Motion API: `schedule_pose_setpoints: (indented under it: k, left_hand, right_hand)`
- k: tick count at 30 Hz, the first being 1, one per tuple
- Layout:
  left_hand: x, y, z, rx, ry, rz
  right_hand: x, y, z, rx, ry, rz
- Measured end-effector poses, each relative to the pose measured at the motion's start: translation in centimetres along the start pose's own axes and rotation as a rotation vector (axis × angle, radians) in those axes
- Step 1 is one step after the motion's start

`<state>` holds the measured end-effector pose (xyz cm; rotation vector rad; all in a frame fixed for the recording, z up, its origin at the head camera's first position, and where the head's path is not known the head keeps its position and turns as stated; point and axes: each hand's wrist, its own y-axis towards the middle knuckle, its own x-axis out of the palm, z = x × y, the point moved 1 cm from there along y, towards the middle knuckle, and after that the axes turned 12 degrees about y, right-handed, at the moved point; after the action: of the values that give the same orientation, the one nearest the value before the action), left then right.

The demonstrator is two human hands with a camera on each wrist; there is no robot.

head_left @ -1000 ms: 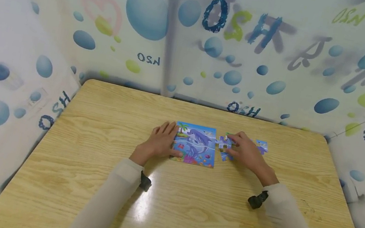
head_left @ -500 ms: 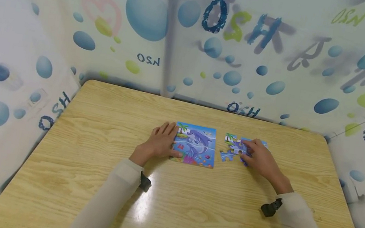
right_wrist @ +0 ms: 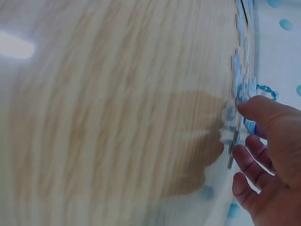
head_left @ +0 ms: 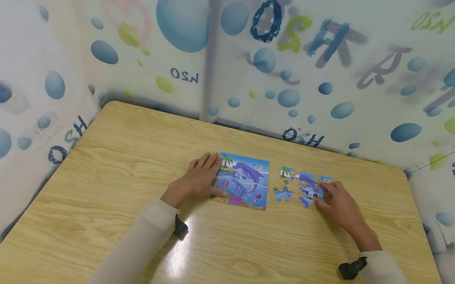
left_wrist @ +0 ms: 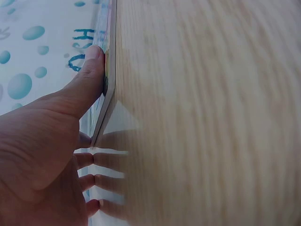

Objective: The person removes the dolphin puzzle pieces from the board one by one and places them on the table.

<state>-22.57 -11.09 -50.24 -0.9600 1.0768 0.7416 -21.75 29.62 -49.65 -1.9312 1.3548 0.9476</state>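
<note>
A square dolphin picture board (head_left: 246,179) lies flat on the table. My left hand (head_left: 197,177) rests at its left edge, fingers extended and thumb lying over the lower left corner. In the left wrist view the thumb presses the face of the board (left_wrist: 111,70) while the fingertips touch the tabletop. To the right of the board, my right hand (head_left: 343,207) pinches a purple-blue jigsaw piece (head_left: 310,191) between thumb and index finger, among other pieces. The right wrist view shows that thumb and finger at the edge-on row of pieces (right_wrist: 236,70).
A palm-tree jigsaw piece (head_left: 287,173) and a blue piece (head_left: 283,194) lie between board and right hand. Another piece (head_left: 325,179) sits behind the right fingers. The wooden table (head_left: 235,262) meets a bubble-patterned curtain (head_left: 131,72) at its back edge.
My right hand has moved rightward, away from the board, bringing a jigsaw piece along from beside the palm-tree piece. The left hand and the board have stayed in place.
</note>
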Motion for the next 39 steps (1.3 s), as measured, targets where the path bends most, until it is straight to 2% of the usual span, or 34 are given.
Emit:
schedule_pose_setpoints:
  k: [18,29,39]
  left_hand:
    - [-0.2,-0.2,0.1,-0.002,-0.017,-0.009]
    - [-0.2,-0.2,0.0,0.005,-0.022,-0.005]
    - [-0.2,-0.2,0.0,0.011,-0.008,-0.011]
  right_hand:
    - [-2.0,-2.2,2.1,0.023,0.073,-0.027]
    - [-2.4,-2.1,2.4,0.024,0.097,-0.094]
    - [-2.6,-1.8,2.2,0.023,0.101,-0.107]
